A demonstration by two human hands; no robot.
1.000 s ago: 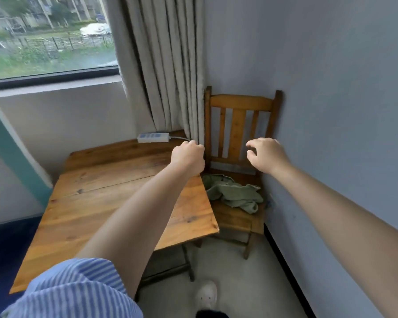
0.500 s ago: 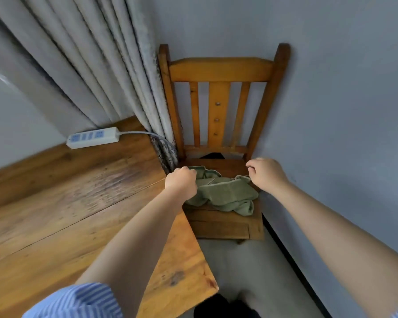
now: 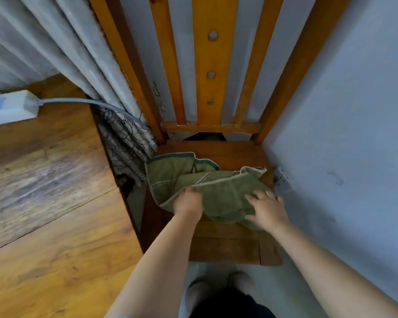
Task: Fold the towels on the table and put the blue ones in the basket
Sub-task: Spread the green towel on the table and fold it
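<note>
Gripping green towel (image 3: pixel 218 193) edge | left hand (image 3: pixel 189 203) | right hand (image 3: pixel 268 208) spread

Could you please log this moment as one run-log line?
phase: pickup | left hand: pinches crumpled green cloth towel | right hand: fingers spread on towel | towel: on wooden chair seat

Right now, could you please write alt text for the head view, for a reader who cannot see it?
Two bare hands reach a crumpled green towel on a wooden chair seat: the left hand grips a fold, the right hand rests spread on the cloth. A wooden table with a white power strip stands left, beside a curtain.
</note>
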